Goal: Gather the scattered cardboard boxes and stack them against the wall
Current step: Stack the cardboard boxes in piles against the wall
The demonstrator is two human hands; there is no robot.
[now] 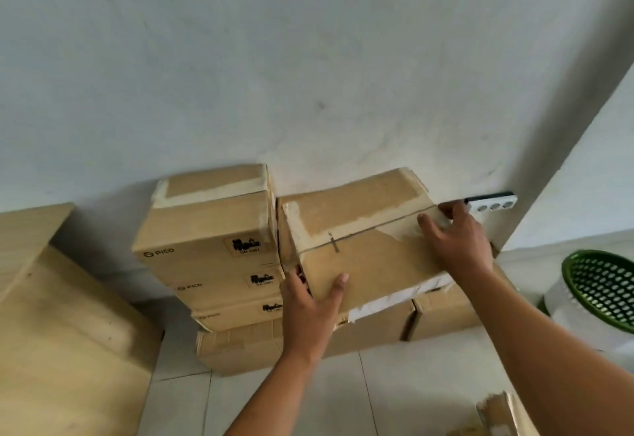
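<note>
Two stacks of cardboard boxes stand against the white wall (308, 58). The left stack (212, 257) holds several brown boxes with printed labels. On the right stack lies a brown top box (360, 240) with torn tape. My left hand (308, 302) grips its near left corner, thumb on top and fingers down the left side. My right hand (456, 240) lies on the top box's far right corner, its fingertips curled over the right edge. Lower boxes (439, 312) sit under it on the tiled floor.
A wooden board or cabinet (58, 315) stands at the left. A white power strip (490, 204) lies by the wall at the right. A green mesh basket (600, 284) sits on a white container at the right. Another cardboard piece (504, 415) shows at the bottom right.
</note>
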